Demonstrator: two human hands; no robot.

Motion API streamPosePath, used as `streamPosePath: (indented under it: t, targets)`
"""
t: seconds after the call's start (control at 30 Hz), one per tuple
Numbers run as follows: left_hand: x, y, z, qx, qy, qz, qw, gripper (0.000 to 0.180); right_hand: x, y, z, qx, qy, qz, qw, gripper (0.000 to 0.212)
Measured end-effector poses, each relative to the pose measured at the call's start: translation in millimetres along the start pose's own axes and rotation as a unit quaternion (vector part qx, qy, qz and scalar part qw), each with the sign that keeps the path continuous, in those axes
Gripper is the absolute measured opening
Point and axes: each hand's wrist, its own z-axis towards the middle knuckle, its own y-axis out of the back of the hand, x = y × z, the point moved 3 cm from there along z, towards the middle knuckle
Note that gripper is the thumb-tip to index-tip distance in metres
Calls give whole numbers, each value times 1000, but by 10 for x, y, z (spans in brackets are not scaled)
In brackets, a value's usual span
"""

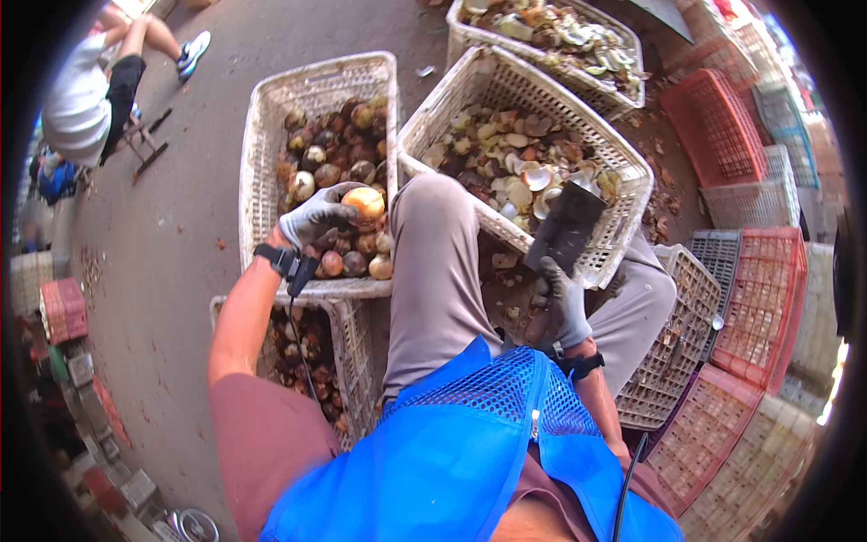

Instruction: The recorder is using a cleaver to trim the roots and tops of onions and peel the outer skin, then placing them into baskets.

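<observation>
My left hand [318, 219], in a grey work glove, is closed round a golden-brown onion [365, 204]. It is over a white plastic crate [257, 126] that holds whole onions [336, 152], several with dark, dirty skins. In my gloved right hand [566, 305] is a cleaver [567, 222] with a dark, broad blade pointing up and away from me. Its blade overlaps the near right edge of a second white crate [506, 77], filled with onion peelings and cut pieces [515, 163]. The handle is mostly hidden by my fingers.
Another crate of peelings [623, 41] stands behind. Beside my left thigh is a lower crate [354, 348] with more onions. Stacked red crates [763, 303] and a tipped pale crate [673, 339] line the right. A seated person [81, 108] is at the far left.
</observation>
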Motion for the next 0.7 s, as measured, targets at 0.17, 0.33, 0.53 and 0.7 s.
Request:
streamPosePath:
  t: [0.17,0.33,0.53,0.7]
  targets:
    - [-842,-1219,-121,53,-171,256,950,62,517,-409,-240,100,55,-35,993,24]
    - [-846,-2170,73,66,-315,400,858,70,809,-563,-566,198,97,103,970,29]
    - [-379,-2671,315,82,-241,-13,967,76,699,-211,-550,109,206,174,957,33]
    - [-247,-2897,342,57,-207,-36,976,66,877,-19,-621,-31,451,-45,891,32]
